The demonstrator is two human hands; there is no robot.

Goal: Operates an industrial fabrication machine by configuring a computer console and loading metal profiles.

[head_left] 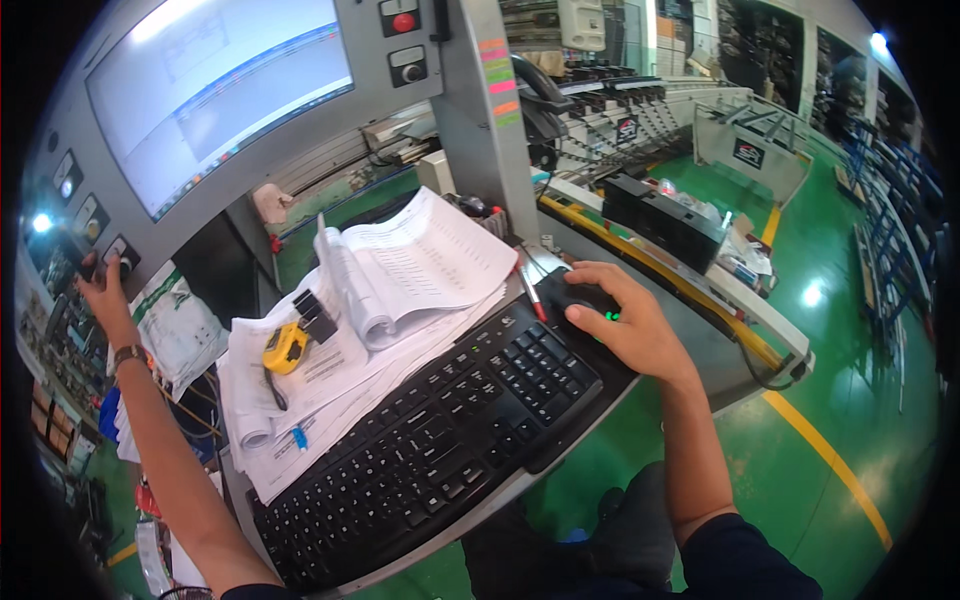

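Note:
My left hand (106, 292) reaches up to the lower left of the grey control panel (250, 140). Its fingers are bent around a black knob (123, 256), which they partly hide. Over a black computer mouse (570, 296) lies my right hand (635, 320), the fingers curved along its top and side. A green light glows by that hand. Left of the mouse a black keyboard (430, 450) rests on the tray, with a red and white pen (531, 292) beside its upper end. The lit screen (220, 90) is set into the panel.
Behind the keyboard lie stacked printed sheets (440, 250), partly rolled, with a yellow tape measure (286, 348) and a small blue piece (300, 437) on them. A red button (403, 22) sits on the panel. At right, a yellow rail (660, 275) runs beside a black box (663, 222).

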